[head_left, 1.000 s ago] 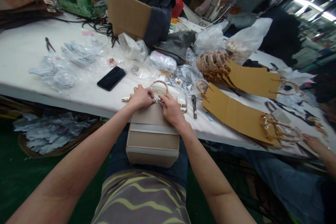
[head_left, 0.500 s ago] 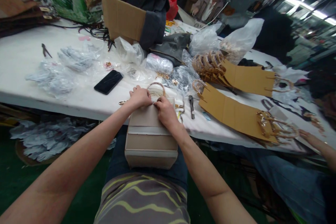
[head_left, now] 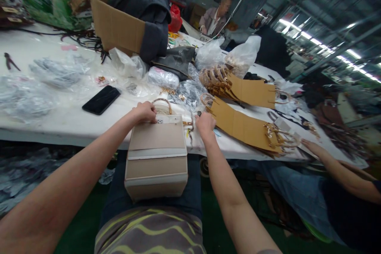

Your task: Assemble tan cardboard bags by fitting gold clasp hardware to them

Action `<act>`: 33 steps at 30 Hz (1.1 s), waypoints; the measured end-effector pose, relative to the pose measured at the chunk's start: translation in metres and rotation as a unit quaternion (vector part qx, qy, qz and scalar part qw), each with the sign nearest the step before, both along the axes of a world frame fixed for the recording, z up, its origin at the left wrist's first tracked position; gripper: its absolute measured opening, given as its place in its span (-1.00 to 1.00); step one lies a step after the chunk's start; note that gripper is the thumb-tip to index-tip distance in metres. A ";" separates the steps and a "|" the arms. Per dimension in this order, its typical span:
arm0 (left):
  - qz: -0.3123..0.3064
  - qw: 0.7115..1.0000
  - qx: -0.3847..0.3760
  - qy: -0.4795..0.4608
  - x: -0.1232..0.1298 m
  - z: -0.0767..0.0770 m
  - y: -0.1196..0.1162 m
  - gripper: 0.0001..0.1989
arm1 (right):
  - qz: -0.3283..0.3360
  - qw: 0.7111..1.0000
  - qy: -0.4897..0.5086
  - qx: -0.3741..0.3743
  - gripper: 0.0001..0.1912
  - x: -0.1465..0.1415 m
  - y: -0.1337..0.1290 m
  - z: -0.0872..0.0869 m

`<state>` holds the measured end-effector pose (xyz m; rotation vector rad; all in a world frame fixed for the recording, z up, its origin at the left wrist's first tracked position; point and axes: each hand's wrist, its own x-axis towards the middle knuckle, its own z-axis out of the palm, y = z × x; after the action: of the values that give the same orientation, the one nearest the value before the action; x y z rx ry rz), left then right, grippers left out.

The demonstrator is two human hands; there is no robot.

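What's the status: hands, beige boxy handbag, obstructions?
Left hand at top edge of handbag. Right hand off handbag, at dark object, grip unclear. Black rectangular phone left of handbag, clear of hands.

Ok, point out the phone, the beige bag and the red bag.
Phone point(head_left: 101, 100), head view: middle of its dark screen.
Beige bag point(head_left: 157, 138), head view: its upper panel.
Red bag point(head_left: 175, 20), head view: its front side.

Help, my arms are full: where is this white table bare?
Between the black rectangular phone and the table's near edge; a smaller patch between dark pliers and black cords. It is crowded beyond the beige boxy bag, with clear plastic packets and gold metal fittings.
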<state>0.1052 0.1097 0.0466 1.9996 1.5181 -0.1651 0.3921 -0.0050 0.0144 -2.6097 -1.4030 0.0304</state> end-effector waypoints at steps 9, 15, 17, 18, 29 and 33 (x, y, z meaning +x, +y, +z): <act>0.011 0.999 0.052 -0.003 -0.007 -0.004 -0.042 -0.65 | 0.059 0.977 -0.008 0.207 -0.61 0.007 -0.041 -0.007; 0.015 0.999 0.036 -0.012 -0.008 -0.005 -0.042 -0.63 | 0.112 0.924 0.130 0.341 -0.75 0.017 -0.067 -0.012; 0.015 0.999 0.037 -0.023 -0.009 -0.005 -0.042 -0.62 | 0.119 0.882 0.257 0.377 -0.70 0.014 -0.063 -0.014; 0.017 0.999 0.039 -0.030 -0.010 -0.006 -0.043 -0.63 | 0.117 0.859 0.319 0.383 -0.67 0.012 -0.060 -0.014; -0.011 1.000 0.017 -0.018 -0.008 0.009 -0.046 -0.68 | 0.184 0.759 0.410 0.471 -0.24 -0.075 -0.041 0.057; -0.047 0.999 0.004 0.027 -0.002 0.019 -0.044 -0.71 | 0.220 0.731 0.482 0.430 -0.24 -0.133 -0.009 0.052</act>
<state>0.1034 0.0657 0.0658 2.0892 1.4608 -0.2545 0.2590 -0.0144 0.0668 -1.1162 -1.1265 0.5570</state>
